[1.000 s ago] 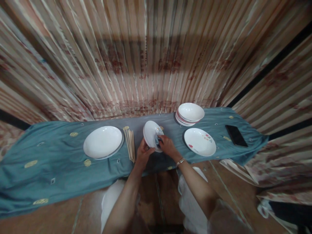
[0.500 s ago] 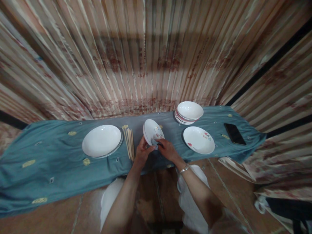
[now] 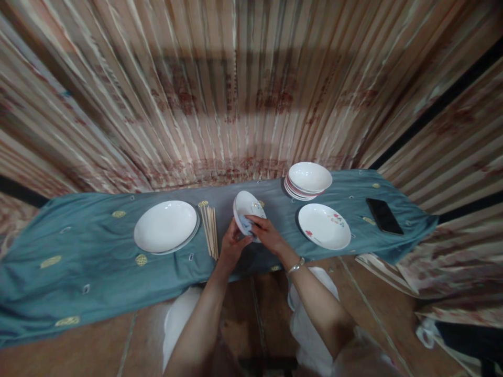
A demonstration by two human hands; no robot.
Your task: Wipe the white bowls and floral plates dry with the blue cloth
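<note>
The left hand (image 3: 232, 246) is pinching the tilted bowl (image 3: 244, 202) at its near edge, thumb opposite fingers, holding it over the table (image 3: 110, 246) between chopsticks (image 3: 210, 233) and flowered plate (image 3: 323, 228); the right hand (image 3: 268, 235) is pressing a rag (image 3: 245, 223) inside

Dim, muted light from a source out of view falls on a curtain (image 3: 251, 146), where a broad shadow spreads at 12 o'clock. Small glints mark a large plate (image 3: 165, 228) at 8 o'clock and stacked bowls (image 3: 308, 180) near 3. The floor (image 3: 239, 314) sinks into gloom at 6 o'clock. Fine detail smears around the right hand (image 3: 268, 233); wide-angle distortion fans the curtain's folds toward 10 and 2.
</note>
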